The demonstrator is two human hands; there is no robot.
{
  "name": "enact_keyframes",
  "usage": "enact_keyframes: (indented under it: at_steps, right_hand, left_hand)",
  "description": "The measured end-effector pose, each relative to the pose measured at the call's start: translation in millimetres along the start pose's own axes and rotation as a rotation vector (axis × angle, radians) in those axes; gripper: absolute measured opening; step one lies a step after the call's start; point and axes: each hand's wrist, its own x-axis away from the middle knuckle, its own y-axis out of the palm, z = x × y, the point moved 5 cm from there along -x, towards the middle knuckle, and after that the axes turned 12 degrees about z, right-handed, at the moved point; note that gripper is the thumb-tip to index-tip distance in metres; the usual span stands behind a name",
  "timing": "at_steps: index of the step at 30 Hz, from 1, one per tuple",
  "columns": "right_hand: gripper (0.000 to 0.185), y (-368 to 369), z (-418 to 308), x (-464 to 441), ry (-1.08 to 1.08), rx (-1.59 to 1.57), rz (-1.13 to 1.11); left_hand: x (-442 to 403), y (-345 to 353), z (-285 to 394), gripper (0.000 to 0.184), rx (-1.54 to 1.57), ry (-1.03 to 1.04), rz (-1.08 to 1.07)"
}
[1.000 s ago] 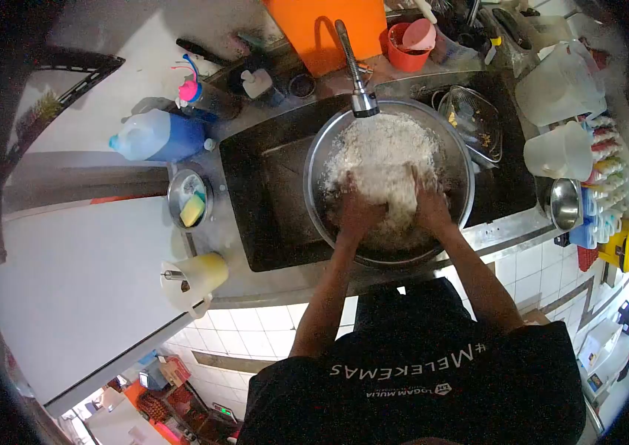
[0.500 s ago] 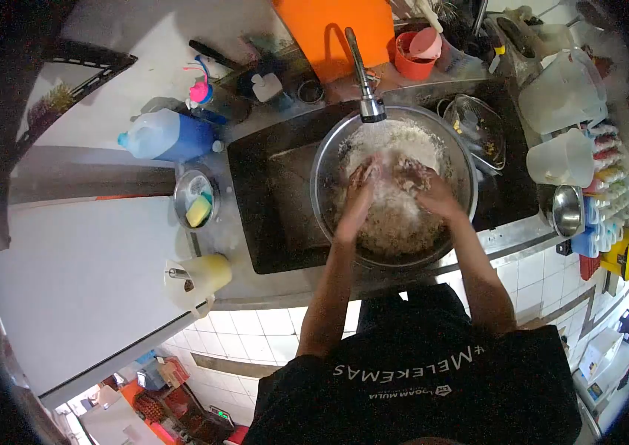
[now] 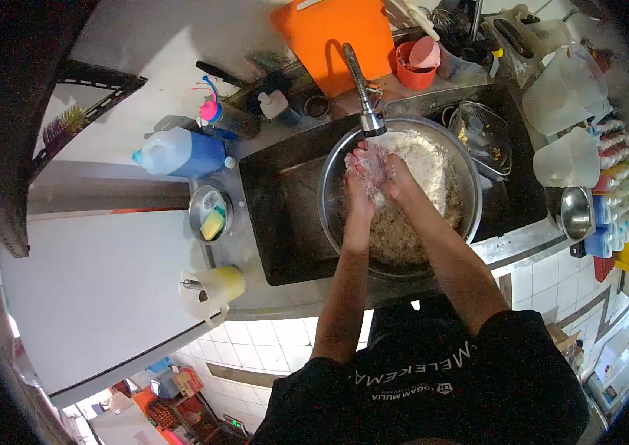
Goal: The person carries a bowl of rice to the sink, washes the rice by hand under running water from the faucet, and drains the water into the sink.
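Note:
Both hands are close together under the faucet point(image 3: 371, 122), at the upper left part of a large metal bowl point(image 3: 327, 196). Water runs from the spout onto them. My left hand point(image 3: 359, 178) has its fingers apart, tilted up toward the spout, with pale wet bits on it. Beside it, my right hand point(image 3: 394, 176) is partly hidden by the water and by its own back, so its fingers are unclear. Below them the bowl holds a pale grainy mass point(image 3: 422, 167), whiter at the top and browner toward me. The bowl rests in the dark sink point(image 3: 288, 215).
A mesh strainer point(image 3: 481, 137) lies in the sink's right side. Left of the sink are a blue jug point(image 3: 184, 152), a small bowl with a sponge point(image 3: 213, 222) and a yellowish pitcher point(image 3: 218, 289). Behind stand an orange board point(image 3: 340, 44) and a red cup point(image 3: 412, 74).
Both hands have lifted out of the grainy mass and come together under the faucet's stream. The whole view has shifted slightly.

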Motion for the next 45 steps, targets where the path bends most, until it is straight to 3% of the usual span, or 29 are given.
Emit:
enact_keyframes:
  at_steps: [5,12,17,18,19,21,25,29,30,32,34,35,37,38,39,43,44,45]
  right_hand:
    - [0.031,6,-1,-5,0.017,0.035,-0.082]
    - [0.030,-4,0,-33,0.000,0.157,0.075]
    - [0.031,-15,0,-49,0.046,0.119,0.083]
    - [0.034,-18,0,-53,0.069,0.083,0.093]
    - [0.037,-21,2,-58,0.093,0.048,0.106]
    - [0.047,-19,0,-51,0.117,0.058,0.195]
    - [0.052,6,-11,-26,0.124,0.074,0.200]
    - [0.053,10,-14,-20,0.146,0.093,0.266]
    - [0.053,-12,-16,-52,0.076,0.005,0.195]
    - [0.054,-14,-19,-29,0.114,0.171,0.195]
    - [0.065,-135,-38,-150,0.128,0.117,-0.163]
    - [0.065,-105,-34,-134,0.206,0.293,-0.158]
    - [0.048,45,-8,22,0.195,0.099,0.103]
    - [0.039,-27,-24,-83,0.412,0.047,-0.250]
    - [0.033,8,-16,-54,0.344,0.099,0.022]
    - [0.038,14,-13,-55,0.294,0.116,0.088]
    - [0.039,14,-16,-51,0.286,0.116,0.100]
    - [0.041,17,-18,-48,0.276,0.111,0.107]
  left_hand:
    - [2,1,4,0.034,0.239,-0.015,-0.033]
    - [10,-26,-5,0.033,0.050,0.031,-0.027]
    - [28,-33,8,0.032,-0.204,0.294,0.005]
    - [50,-26,27,0.032,-0.550,0.719,-0.070]
    - [50,-24,28,0.032,-0.539,0.723,-0.060]
    - [39,-32,13,0.033,-0.239,0.300,0.057]
    - [35,-39,8,0.035,-0.161,0.356,-0.083]
    - [53,-37,12,0.037,-0.283,0.260,0.066]
    - [66,-33,21,0.037,-0.317,0.212,0.132]
    - [10,-70,-45,0.036,0.011,0.254,-0.318]
    - [3,-75,-59,0.037,0.132,0.374,-0.356]
    - [-5,-80,-69,0.037,0.201,0.441,-0.381]
    - [-28,-87,-93,0.038,0.327,0.550,-0.472]
    - [-39,-92,-100,0.038,0.401,0.628,-0.507]
    - [-44,-105,-90,0.046,0.413,0.225,-0.650]
    - [-61,-86,-106,0.056,0.671,0.680,-0.716]
    - [-44,-74,-84,0.056,0.672,0.702,-0.726]
    - [-12,-65,-62,0.039,0.715,0.576,-0.713]
